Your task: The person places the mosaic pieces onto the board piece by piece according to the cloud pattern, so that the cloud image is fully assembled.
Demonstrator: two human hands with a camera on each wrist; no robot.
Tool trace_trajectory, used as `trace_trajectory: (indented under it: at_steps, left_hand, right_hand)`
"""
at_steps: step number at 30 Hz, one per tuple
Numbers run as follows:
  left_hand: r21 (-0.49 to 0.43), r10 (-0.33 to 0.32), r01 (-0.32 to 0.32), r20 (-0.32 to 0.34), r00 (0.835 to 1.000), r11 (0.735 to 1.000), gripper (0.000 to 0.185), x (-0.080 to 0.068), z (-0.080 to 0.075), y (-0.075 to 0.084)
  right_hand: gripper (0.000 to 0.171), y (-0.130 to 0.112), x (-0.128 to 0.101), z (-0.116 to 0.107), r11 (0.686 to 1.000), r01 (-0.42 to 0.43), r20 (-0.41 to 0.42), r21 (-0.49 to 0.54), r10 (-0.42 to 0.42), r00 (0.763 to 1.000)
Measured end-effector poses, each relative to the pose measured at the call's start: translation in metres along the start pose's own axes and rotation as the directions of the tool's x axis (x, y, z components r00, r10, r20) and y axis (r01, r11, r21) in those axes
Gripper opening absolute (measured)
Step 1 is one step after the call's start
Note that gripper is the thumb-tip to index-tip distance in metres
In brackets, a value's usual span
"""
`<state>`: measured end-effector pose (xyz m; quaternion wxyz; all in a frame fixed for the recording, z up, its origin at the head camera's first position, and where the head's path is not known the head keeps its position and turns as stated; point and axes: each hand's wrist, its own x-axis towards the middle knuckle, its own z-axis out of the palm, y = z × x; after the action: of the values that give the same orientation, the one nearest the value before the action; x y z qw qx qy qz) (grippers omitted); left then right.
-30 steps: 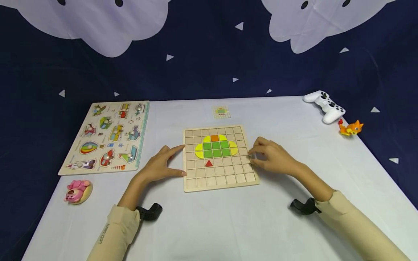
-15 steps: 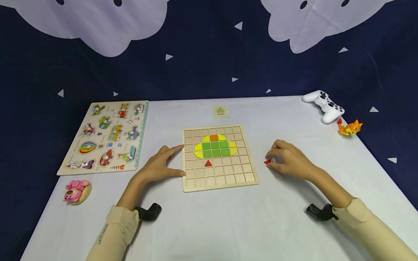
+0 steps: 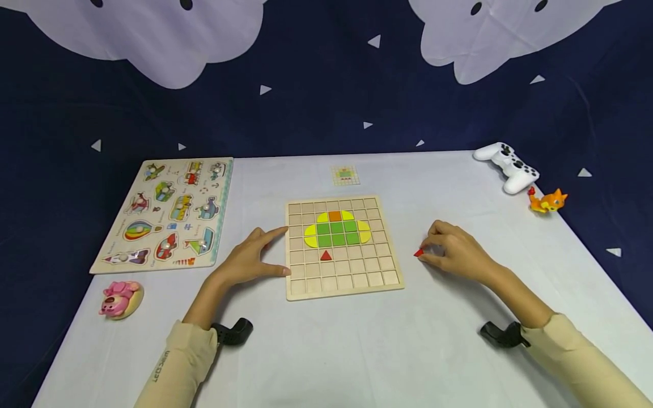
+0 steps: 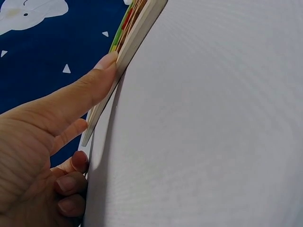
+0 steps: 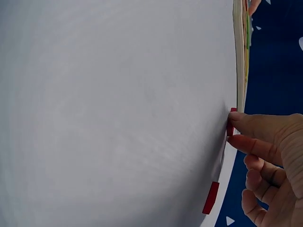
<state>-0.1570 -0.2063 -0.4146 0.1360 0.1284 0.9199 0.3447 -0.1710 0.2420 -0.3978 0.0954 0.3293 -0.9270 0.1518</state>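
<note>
1. The left hand (image 3: 250, 262) is lying against the left edge of the wooden grid board (image 3: 343, 247), thumb and forefinger spread straight along the rim and gripping nothing — in my judgement it is bracing the board so it is not sliding on the cloth.
2. The right hand (image 3: 456, 250) is resting on the worktop (image 3: 357, 351) just to the right of the board, its thumb and forefinger pinching a small red piece (image 3: 418, 253) at the cloth; the other fingers are curling loosely behind.
3. In the right wrist view a second red piece (image 5: 210, 197) is lying flat on the cloth near that hand, apart from the fingers.
4. On the board a red triangle (image 3: 326, 255) is sitting below a block of green squares (image 3: 336, 233) flanked by yellow rounded pieces and topped by an orange one.
5. A small pattern card (image 3: 345, 175) is lying beyond the board — likely the model being copied.
6. A vehicle peg puzzle (image 3: 167, 214) and a pink toy (image 3: 119, 298) are sitting at the left; a white game controller (image 3: 507, 165) and an orange toy animal (image 3: 548, 200) are at the far right.
7. The worktop is wearing a pale cloth, and a dark blue backdrop with white triangles and clouds is hanging behind.
</note>
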Motion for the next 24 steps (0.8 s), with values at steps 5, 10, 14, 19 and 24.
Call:
trace_trajectory:
  at_steps: [5,10,14,19,24]
  left_hand:
    - [0.005,0.002,-0.002,-0.004,1.000,1.000,0.098,0.000,0.000,0.000]
    - [0.004,0.003,-0.003,-0.002,1.000,1.000,0.098,0.001,0.000,0.001]
    - [0.009,0.006,-0.006,0.001,1.000,1.000,0.098,0.002,0.000,0.001]
    - [0.009,0.011,-0.011,0.004,1.000,1.000,0.097,0.002,0.000,0.000]
    - [0.006,0.009,-0.009,0.004,1.000,1.000,0.097,0.001,0.000,0.000]
  right_hand:
    - [0.016,0.002,0.001,0.001,0.999,0.033,-0.008,-0.003,-0.033,0.999]
    - [0.017,0.004,0.002,0.003,0.997,0.071,-0.011,-0.010,-0.072,0.997]
    - [0.017,0.003,0.005,0.004,0.997,0.083,-0.005,-0.004,-0.083,0.997]
    - [0.016,-0.003,0.012,0.006,0.996,0.088,-0.011,0.006,-0.088,0.996]
    - [0.016,-0.014,0.025,0.010,0.995,0.100,-0.008,0.028,-0.100,0.995]
